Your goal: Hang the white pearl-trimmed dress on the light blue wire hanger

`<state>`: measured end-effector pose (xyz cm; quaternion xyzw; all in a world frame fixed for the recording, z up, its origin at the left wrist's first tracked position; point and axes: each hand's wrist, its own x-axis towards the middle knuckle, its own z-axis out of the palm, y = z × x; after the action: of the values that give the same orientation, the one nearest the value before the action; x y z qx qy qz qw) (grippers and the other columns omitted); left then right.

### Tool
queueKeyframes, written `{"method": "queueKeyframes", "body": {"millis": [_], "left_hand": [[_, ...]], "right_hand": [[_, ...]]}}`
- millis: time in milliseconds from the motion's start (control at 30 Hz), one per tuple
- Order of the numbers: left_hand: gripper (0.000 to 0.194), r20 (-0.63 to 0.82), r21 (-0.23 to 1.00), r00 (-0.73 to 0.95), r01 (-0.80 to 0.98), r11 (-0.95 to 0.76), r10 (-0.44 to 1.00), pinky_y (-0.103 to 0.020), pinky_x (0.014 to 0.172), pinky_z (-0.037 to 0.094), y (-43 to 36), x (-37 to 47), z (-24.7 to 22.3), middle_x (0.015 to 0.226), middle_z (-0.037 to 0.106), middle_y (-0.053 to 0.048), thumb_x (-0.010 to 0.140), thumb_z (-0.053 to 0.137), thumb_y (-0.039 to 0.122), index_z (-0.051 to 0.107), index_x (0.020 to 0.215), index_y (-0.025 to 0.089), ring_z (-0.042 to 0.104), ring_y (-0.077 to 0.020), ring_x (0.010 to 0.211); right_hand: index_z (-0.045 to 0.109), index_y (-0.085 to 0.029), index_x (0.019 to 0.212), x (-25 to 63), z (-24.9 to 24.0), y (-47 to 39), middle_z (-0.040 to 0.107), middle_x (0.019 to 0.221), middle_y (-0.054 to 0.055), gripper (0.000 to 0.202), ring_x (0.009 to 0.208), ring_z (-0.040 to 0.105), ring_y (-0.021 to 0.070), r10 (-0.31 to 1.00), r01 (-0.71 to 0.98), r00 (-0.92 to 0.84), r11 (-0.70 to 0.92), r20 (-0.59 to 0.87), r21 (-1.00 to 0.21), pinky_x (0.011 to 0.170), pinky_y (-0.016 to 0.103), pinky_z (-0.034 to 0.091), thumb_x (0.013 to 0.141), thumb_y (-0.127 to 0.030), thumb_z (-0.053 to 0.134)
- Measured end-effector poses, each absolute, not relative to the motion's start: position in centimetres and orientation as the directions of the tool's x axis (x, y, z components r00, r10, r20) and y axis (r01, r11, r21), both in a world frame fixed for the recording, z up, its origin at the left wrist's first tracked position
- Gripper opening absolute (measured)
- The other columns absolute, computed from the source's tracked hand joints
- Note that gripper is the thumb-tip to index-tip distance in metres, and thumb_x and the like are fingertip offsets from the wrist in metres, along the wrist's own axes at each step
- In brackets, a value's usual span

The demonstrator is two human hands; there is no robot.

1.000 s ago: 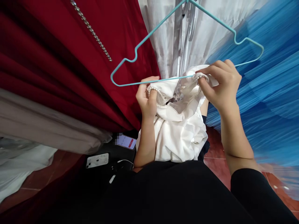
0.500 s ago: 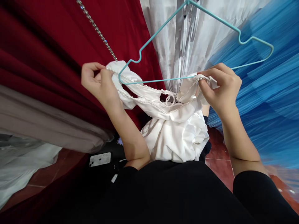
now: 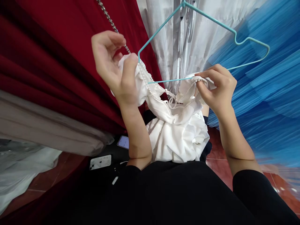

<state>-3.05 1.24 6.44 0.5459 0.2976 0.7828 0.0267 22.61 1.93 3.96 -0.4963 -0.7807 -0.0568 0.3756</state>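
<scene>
Red cloth (image 3: pixel 35 62) hangs in deep, shadowed folds beside beige cloth (image 3: pixel 47 122). Next to the red stands white cloth (image 3: pixel 159 34), with shiny metal poles (image 3: pixel 184 37) in front. Blue tulle (image 3: pixel 264 97) fans out on the white's other side. The floor (image 3: pixel 217 170) is reddish tile with pale joints, and small bright reflections glint near the tulle.

On the left I see deep red fabric (image 3: pixel 58 62) hanging in folds, a glittering strand (image 3: pixel 109 18) slanting across it, and greyish-beige fabric (image 3: pixel 47 122) nearer me. Near left, a white-backed phone (image 3: pixel 100 162) and a lit-screen phone (image 3: pixel 123 142) lie on a black surface (image 3: pixel 117 150). Far off, white drapery (image 3: pixel 161 34) flanks metal poles (image 3: pixel 182 47); blue tulle (image 3: pixel 269 93) fills the right.
</scene>
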Motion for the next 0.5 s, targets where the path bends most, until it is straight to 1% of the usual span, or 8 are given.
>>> {"method": "queueKeyframes", "body": {"millis": [67, 100, 133, 200, 267, 367, 433, 500], "left_hand": [[0.014, 0.824, 0.448, -0.463, 0.176, -0.877, 0.328, -0.028, 0.086, 0.056, 0.0, -1.8, 5.4, 0.09, 0.065, -0.002, 0.089, 0.063, 0.009, 0.072, 0.093, 0.02, 0.062, -0.0147, 0.087], [0.014, 0.79, 0.496, -0.462, 0.095, -0.863, 0.403, -0.029, 0.077, 0.055, -0.5, -1.3, 4.8, 0.082, 0.065, -0.002, 0.093, 0.061, 0.013, 0.073, 0.087, 0.019, 0.062, -0.0141, 0.078], [0.019, 0.729, 0.605, -0.4, -0.004, -0.796, 0.556, -0.028, 0.067, 0.053, -0.9, -0.7, 4.1, 0.076, 0.066, -0.002, 0.096, 0.058, 0.018, 0.073, 0.083, 0.019, 0.062, -0.0136, 0.069], [0.029, 0.513, 0.834, -0.172, -0.133, -0.535, 0.841, -0.027, 0.056, 0.051, -1.1, 0.1, 2.6, 0.071, 0.07, -0.004, 0.101, 0.058, 0.031, 0.074, 0.081, 0.017, 0.065, -0.0141, 0.06], [0.036, 0.327, 0.929, -0.037, -0.169, -0.329, 0.944, -0.027, 0.064, 0.059, -0.5, 0.7, 1.3, 0.085, 0.078, -0.009, 0.102, 0.059, 0.045, 0.076, 0.087, 0.017, 0.075, -0.0176, 0.074], [0.051, 0.283, 0.9, -0.055, -0.331, -0.285, 0.957, -0.035, 0.097, 0.062, 0.8, 1.7, -0.1, 0.118, 0.077, -0.014, 0.105, 0.046, 0.06, 0.073, 0.1, 0.017, 0.074, -0.0238, 0.118], [0.053, 0.254, 0.858, -0.049, -0.45, -0.248, 0.966, -0.043, 0.108, 0.058, 1.4, 2.6, -0.4, 0.125, 0.074, -0.014, 0.108, 0.035, 0.059, 0.068, 0.105, 0.018, 0.07, -0.0261, 0.129], [0.045, 0.243, 0.83, -0.057, -0.505, -0.238, 0.968, -0.048, 0.11, 0.057, 1.6, 3.4, -0.3, 0.123, 0.074, -0.013, 0.11, 0.032, 0.052, 0.063, 0.111, 0.019, 0.068, -0.0266, 0.132]], "right_hand": [[0.071, -0.036, 0.111, 22.6, 3.9, 1.8, 0.075, 0.109, 0.006, 0.02, 0.107, 0.069, 0.0266, 0.742, 0.82, -0.214, 0.49, 0.636, -0.295, 0.096, 0.047, 0.06, 0.102, -0.033, 0.053], [0.07, -0.038, 0.111, 22.6, 3.8, 1.8, 0.075, 0.11, 0.005, 0.02, 0.108, 0.069, 0.0261, 0.746, 0.82, -0.211, 0.487, 0.632, -0.301, 0.097, 0.047, 0.059, 0.103, -0.034, 0.052], [0.07, -0.039, 0.112, 22.5, 3.7, 1.8, 0.075, 0.112, 0.005, 0.021, 0.109, 0.068, 0.0257, 0.748, 0.818, -0.209, 0.487, 0.63, -0.306, 0.097, 0.047, 0.059, 0.103, -0.034, 0.051], [0.07, -0.04, 0.114, 22.5, 3.4, 1.8, 0.075, 0.114, 0.005, 0.024, 0.111, 0.068, 0.026, 0.741, 0.811, -0.209, 0.496, 0.638, -0.31, 0.098, 0.049, 0.057, 0.103, -0.032, 0.05], [0.069, -0.039, 0.118, 22.4, 3.2, 2.0, 0.074, 0.114, 0.005, 0.027, 0.113, 0.067, 0.0274, 0.726, 0.806, -0.215, 0.51, 0.654, -0.3, 0.099, 0.051, 0.057, 0.103, -0.03, 0.049], [0.068, -0.037, 0.124, 22.2, 2.9, 2.4, 0.073, 0.116, 0.005, 0.031, 0.116, 0.067, 0.0287, 0.708, 0.803, -0.232, 0.526, 0.667, -0.279, 0.101, 0.054, 0.057, 0.1, -0.026, 0.051], [0.068, -0.037, 0.124, 22.1, 2.9, 2.4, 0.073, 0.116, 0.005, 0.032, 0.115, 0.067, 0.0284, 0.706, 0.8, -0.229, 0.529, 0.67, -0.283, 0.102, 0.053, 0.057, 0.099, -0.024, 0.052], [0.069, -0.037, 0.123, 22.0, 2.8, 2.4, 0.072, 0.117, 0.006, 0.032, 0.114, 0.067, 0.0283, 0.706, 0.799, -0.212, 0.523, 0.675, -0.296, 0.102, 0.053, 0.057, 0.099, -0.023, 0.053]]}}
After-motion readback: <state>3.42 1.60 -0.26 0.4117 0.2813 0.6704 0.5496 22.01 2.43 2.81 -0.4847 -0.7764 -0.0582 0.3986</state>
